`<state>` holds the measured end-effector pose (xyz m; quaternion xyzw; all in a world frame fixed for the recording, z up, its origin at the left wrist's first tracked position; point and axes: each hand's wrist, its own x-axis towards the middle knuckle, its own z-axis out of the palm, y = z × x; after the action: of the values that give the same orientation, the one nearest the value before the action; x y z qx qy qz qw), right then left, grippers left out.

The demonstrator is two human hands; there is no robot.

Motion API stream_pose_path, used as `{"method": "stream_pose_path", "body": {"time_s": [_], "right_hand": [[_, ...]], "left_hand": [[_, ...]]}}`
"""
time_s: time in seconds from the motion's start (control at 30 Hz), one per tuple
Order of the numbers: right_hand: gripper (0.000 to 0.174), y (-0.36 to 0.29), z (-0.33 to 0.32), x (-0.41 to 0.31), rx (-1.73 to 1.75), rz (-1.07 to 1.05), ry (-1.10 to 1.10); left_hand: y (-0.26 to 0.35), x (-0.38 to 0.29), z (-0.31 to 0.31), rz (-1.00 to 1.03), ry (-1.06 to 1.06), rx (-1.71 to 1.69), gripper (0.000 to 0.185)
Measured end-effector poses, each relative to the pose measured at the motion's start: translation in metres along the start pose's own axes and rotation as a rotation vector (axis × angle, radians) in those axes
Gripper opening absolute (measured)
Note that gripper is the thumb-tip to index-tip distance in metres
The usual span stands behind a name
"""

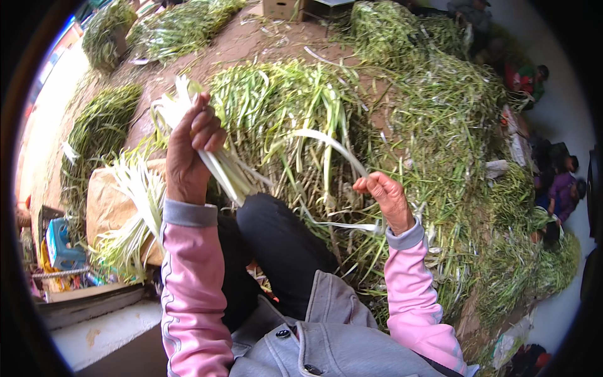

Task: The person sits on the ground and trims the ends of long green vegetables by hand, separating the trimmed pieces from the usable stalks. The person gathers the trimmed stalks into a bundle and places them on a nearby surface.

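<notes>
My left hand [195, 129] is closed around a bundle of pale green-white leafy stalks [224, 172], whose lower ends reach my dark-trousered knee. Between the thumb and fingers of my right hand [386, 195] is one end of a single long whitish stalk [332, 143], which arcs up to the left. In front of my knees lies a large heap of green leafy stalks [278, 103]. At the left, more peeled-looking pale stalks [146, 191] rest across a brown sack or box [106, 202].
Further green heaps [101, 127] lie left, and others [447, 118] spread along the right. A blue plastic stool [63, 245] stands by a pale ledge [108, 327] at lower left. A cardboard box [282, 9] is at the top. Several people [563, 188] sit at the far right.
</notes>
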<state>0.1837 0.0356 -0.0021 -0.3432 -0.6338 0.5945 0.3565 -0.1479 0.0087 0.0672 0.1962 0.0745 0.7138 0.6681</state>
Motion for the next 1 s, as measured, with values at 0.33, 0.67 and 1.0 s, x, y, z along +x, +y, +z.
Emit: {"method": "stream_pose_path", "body": {"time_s": [0.33,0.67,1.0], "right_hand": [[0.019,-0.032,0.046,0.016,-0.045,0.021,0.225],[0.019,-0.002,0.085,-0.019,-0.722,-0.201,0.200],[0.017,0.056,0.039,-0.107,-0.402,0.123,-0.055]], "left_hand": [[-0.110,-0.016,0.018,-0.338,0.363,0.520,0.029],[-0.123,-0.011,0.003,-0.343,0.432,0.546,0.020],[-0.078,0.012,-0.001,-0.166,0.257,0.392,0.016]]}}
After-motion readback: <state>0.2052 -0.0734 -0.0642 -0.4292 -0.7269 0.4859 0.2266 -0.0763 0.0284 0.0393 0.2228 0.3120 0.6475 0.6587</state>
